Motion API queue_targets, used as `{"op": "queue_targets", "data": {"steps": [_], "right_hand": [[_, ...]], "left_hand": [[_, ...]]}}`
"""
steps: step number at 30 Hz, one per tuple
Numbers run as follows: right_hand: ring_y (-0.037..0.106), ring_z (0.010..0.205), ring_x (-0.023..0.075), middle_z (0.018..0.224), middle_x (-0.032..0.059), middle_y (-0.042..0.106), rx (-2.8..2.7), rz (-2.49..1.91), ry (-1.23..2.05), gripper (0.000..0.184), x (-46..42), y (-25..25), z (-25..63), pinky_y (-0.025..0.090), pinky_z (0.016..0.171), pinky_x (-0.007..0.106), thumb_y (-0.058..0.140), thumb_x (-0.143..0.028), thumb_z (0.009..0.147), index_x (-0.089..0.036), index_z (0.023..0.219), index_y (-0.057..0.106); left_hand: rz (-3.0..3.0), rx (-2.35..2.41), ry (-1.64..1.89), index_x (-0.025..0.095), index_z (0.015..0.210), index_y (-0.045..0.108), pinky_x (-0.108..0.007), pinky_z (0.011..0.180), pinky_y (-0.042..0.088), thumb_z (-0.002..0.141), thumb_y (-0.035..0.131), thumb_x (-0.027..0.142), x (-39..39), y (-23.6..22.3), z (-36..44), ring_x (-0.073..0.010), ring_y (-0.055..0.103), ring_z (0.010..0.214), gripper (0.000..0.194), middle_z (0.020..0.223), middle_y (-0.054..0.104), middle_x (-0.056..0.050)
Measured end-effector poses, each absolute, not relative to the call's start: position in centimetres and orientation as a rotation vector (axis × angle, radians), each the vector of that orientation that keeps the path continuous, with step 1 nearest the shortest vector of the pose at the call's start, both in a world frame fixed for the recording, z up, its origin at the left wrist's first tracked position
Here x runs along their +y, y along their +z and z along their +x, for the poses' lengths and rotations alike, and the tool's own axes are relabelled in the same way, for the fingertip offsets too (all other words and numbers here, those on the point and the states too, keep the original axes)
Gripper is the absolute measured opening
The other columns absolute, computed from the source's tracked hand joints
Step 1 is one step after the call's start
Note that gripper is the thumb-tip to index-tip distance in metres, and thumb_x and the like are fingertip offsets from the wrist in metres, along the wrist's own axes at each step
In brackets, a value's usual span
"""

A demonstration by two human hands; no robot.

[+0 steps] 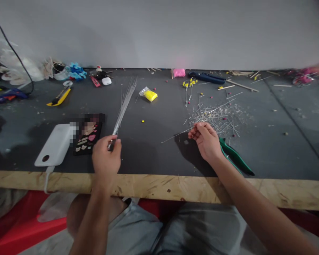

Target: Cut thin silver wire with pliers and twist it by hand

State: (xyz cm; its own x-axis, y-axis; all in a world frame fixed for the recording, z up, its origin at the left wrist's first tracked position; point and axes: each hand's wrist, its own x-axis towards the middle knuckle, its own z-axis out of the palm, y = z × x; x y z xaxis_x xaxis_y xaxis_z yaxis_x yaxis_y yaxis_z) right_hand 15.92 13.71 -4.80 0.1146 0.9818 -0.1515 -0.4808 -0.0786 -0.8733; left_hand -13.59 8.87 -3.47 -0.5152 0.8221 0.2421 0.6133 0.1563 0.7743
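Observation:
My left hand (106,154) is closed around the near end of a bundle of thin metal wires (124,106), whose far ends fan out over the dark table. On the right, my right hand (205,140) pinches a single thin wire (174,136) that points left and ends in what looks like a tiny loop. Just beyond that hand lies a loose pile of short cut wires (215,115). Green-handled pliers (238,157) rest beside my right wrist, their head hidden by the hand and forearm.
A white power bank (54,145) with a cable and a dark patterned phone (87,138) lie left of my left hand. Farther back are a yellow cutter knife (60,97), a yellow clay packet (150,95), a pink lump (179,73) and a dark blue tool (206,77). A wall stands behind.

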Motion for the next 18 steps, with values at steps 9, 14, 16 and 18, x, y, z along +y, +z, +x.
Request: {"op": "queue_targets", "data": {"steps": [9, 14, 16, 18], "right_hand": [[0.060, 0.058, 0.0101, 0.062, -0.0049, 0.063, -0.696, -1.003, 1.385, 0.017, 13.7, -5.0, 16.0, 0.048, 0.059, 0.024, 0.073, -0.035, 0.073, -0.022, 0.072, 0.063], [0.061, 0.058, 0.0104, 0.063, -0.0046, 0.063, -0.711, -1.013, 1.390, 0.018, 13.8, -5.1, 16.1, 0.048, 0.059, 0.025, 0.072, -0.037, 0.074, -0.022, 0.074, 0.064], [0.061, 0.059, 0.0107, 0.063, -0.0045, 0.063, -0.719, -1.014, 1.391, 0.018, 13.8, -5.2, 16.1, 0.048, 0.059, 0.025, 0.072, -0.038, 0.075, -0.022, 0.074, 0.064], [0.061, 0.059, 0.0109, 0.063, -0.0044, 0.063, -0.727, -1.015, 1.391, 0.018, 13.8, -5.3, 16.0, 0.048, 0.059, 0.025, 0.072, -0.037, 0.075, -0.022, 0.075, 0.064]], "left_hand": [[1.513, 2.413, 0.726, 0.022, 0.101, 0.066, -0.032, 0.069, 0.042, 0.075, 0.062, 0.025, 9.6, -3.1, -18.0, -0.0233, 0.061, 0.072, 0.027, 0.075, 0.067, -0.004], [1.416, 2.370, 0.749, 0.020, 0.092, 0.069, -0.028, 0.064, 0.040, 0.071, 0.068, 0.022, 9.5, -1.9, -18.1, -0.0202, 0.060, 0.067, 0.021, 0.069, 0.066, 0.000], [1.381, 2.342, 0.798, 0.020, 0.090, 0.070, -0.026, 0.062, 0.041, 0.069, 0.070, 0.020, 9.4, -1.7, -18.4, -0.0184, 0.061, 0.065, 0.021, 0.067, 0.066, 0.002], [1.361, 2.300, 0.868, 0.020, 0.088, 0.071, -0.025, 0.059, 0.042, 0.068, 0.072, 0.019, 9.1, -1.6, -18.7, -0.0169, 0.061, 0.062, 0.020, 0.065, 0.067, 0.003]]}}
